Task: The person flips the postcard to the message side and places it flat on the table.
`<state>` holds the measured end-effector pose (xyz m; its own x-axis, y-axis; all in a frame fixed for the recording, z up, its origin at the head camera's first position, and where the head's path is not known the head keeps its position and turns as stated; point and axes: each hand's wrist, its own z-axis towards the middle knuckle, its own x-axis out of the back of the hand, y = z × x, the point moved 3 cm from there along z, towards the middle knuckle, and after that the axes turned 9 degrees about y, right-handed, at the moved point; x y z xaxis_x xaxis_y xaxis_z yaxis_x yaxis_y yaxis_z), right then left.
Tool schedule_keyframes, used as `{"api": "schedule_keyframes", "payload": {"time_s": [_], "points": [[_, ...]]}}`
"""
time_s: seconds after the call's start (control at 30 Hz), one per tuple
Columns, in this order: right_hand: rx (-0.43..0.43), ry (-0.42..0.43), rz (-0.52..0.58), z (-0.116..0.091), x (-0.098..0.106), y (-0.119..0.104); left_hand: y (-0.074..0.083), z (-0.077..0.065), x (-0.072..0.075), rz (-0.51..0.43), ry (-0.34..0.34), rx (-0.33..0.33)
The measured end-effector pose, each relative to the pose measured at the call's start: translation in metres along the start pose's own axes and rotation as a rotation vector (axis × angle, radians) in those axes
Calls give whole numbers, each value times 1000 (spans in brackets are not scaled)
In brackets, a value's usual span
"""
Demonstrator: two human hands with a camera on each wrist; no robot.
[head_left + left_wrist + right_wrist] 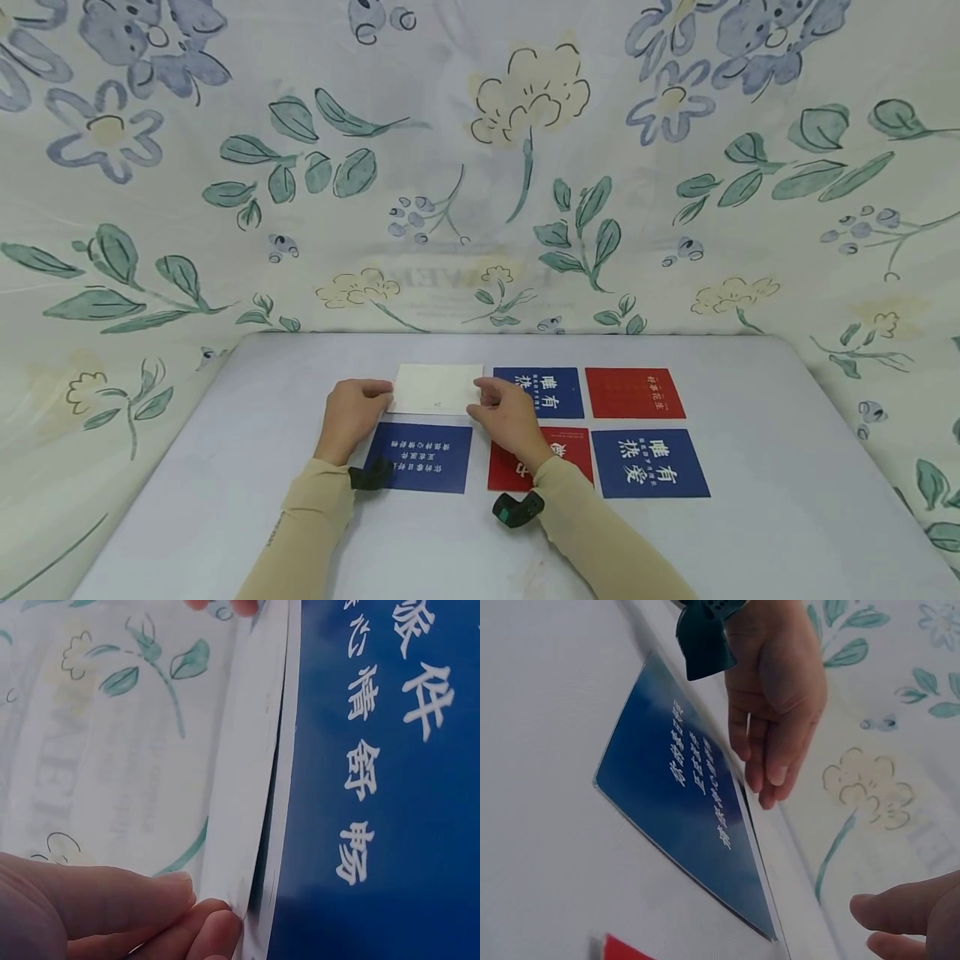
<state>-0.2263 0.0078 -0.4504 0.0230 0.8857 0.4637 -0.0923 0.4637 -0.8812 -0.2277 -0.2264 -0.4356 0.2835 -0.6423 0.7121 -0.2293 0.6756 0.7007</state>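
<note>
Cards (420,457) lie on a white table (795,517) before flowered cloth (442,279).

Blue card (679,799), wht txt (699,765), L fingers (787,750) nr edge, R fingers (892,907) btm rt

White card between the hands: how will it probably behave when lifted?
The white card looks thin at its edge, so probably light. No bend is visible, so perhaps fairly stiff. Being flat, it is unlikely to roll.
</note>
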Motion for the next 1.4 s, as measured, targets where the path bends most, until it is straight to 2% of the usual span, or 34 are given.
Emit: {"api": "schedule_keyframes", "payload": {"time_s": [0.53,1.1,1.27,1.4], "points": [[-13,-16,55,-3,2,-6,0,-1,4,-12,-12,-32],[-6,-40,72,-9,4,-17,11,-4,11,-12,-14,-70],[8,-41,86,-10,6,-20,13,-5,11,1,17,-91],[16,-44,89,-11,7,-21,13,-4,12,-4,0,-88]]}}
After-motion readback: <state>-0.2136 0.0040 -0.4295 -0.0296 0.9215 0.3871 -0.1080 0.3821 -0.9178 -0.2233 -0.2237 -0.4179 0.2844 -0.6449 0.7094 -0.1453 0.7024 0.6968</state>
